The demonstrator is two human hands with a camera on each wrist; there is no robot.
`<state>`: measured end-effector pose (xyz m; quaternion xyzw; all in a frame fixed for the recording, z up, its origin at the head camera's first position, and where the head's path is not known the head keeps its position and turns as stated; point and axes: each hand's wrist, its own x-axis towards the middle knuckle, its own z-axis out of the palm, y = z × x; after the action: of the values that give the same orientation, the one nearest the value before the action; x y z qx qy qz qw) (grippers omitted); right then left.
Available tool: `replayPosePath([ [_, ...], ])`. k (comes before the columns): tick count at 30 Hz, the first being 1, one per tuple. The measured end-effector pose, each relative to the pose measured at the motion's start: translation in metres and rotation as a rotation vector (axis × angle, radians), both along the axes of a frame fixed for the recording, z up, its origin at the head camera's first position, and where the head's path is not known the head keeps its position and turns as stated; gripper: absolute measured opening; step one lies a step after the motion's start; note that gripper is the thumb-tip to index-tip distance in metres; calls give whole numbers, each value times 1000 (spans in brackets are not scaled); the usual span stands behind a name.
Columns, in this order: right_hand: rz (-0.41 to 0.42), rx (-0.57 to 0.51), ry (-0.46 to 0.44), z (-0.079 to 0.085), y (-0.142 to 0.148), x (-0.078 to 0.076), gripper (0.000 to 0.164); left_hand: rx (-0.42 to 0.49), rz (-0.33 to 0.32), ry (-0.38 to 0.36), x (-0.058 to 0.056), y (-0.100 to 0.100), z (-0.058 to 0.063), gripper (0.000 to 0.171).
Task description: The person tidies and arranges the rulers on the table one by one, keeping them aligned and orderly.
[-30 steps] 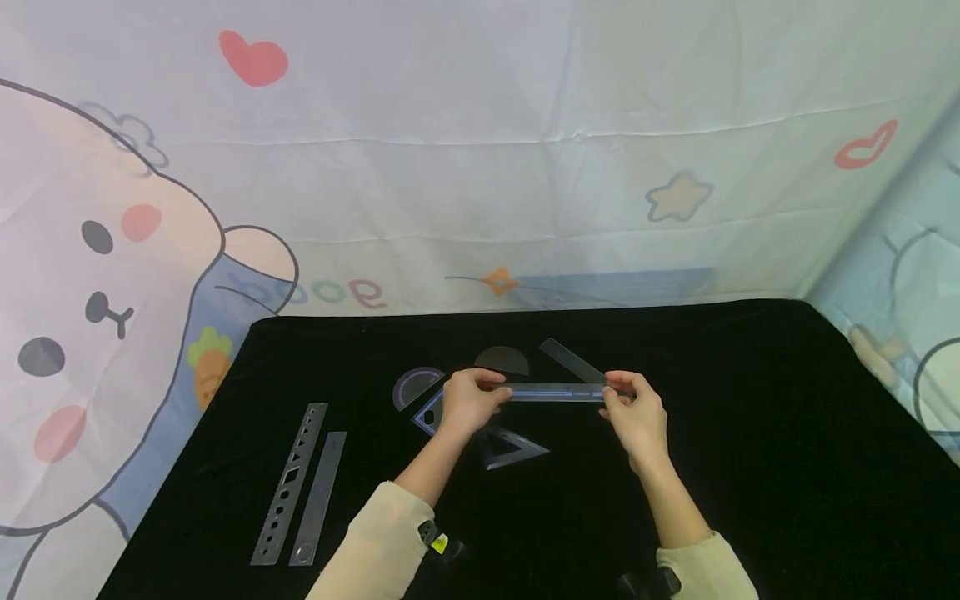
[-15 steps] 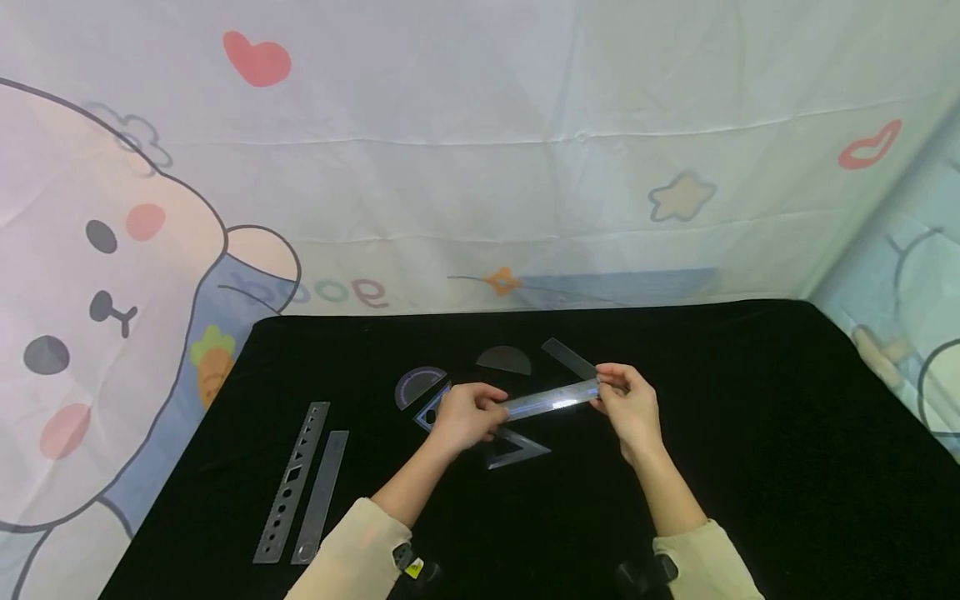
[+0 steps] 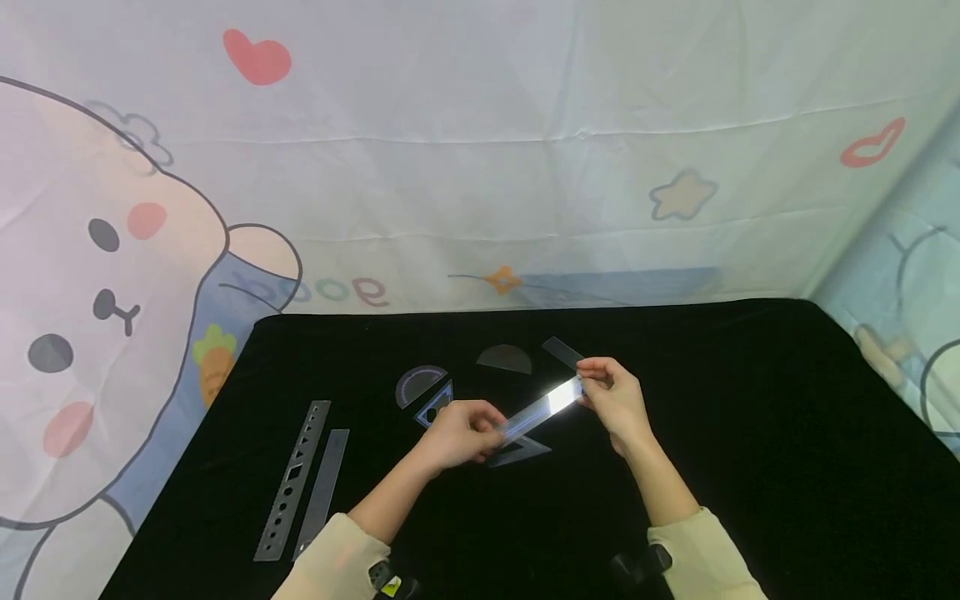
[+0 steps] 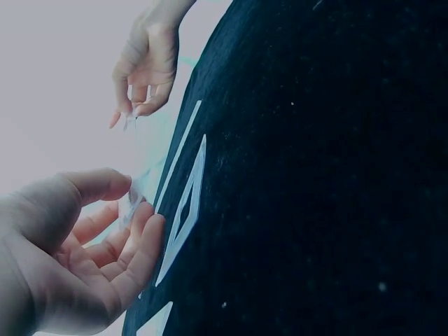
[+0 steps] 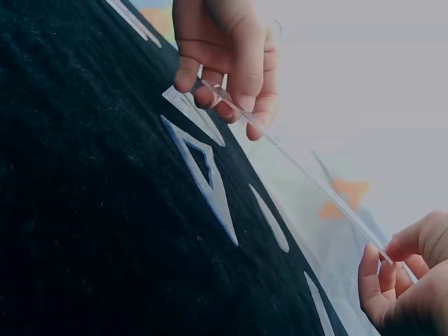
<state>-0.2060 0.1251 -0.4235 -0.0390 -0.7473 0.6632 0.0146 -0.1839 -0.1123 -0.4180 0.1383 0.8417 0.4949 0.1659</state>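
Left hand (image 3: 459, 433): pinches the clear plastic straight ruler (image 3: 538, 411) by its left, nearer end.
Clear plastic hollow triangle (image 3: 529, 452): on the black-clothed worktop (image 3: 750, 433), below the ruler.
Ruler: raised, slanted, glare toward its right.
Right hand (image 3: 615, 402): pinches the ruler's farther end.

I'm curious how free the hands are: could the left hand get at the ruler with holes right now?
Probably not at once: the left hand pinches one end of the shiny ruler and would likely have to let go first. The holed ruler looks uncovered, a plain ruler beside it.
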Motion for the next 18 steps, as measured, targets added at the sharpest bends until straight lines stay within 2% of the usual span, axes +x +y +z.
replayPosePath([
  [4,41,39,12,2,-5,0,28,-15,-26,0,3,-4,0,21],
  [11,113,52,36,4,-16,-2,27,1,-81,-47,10,-7,3,27],
  [18,142,53,42,5,-28,-4,27,55,-89,-99,19,-13,3,26],
])
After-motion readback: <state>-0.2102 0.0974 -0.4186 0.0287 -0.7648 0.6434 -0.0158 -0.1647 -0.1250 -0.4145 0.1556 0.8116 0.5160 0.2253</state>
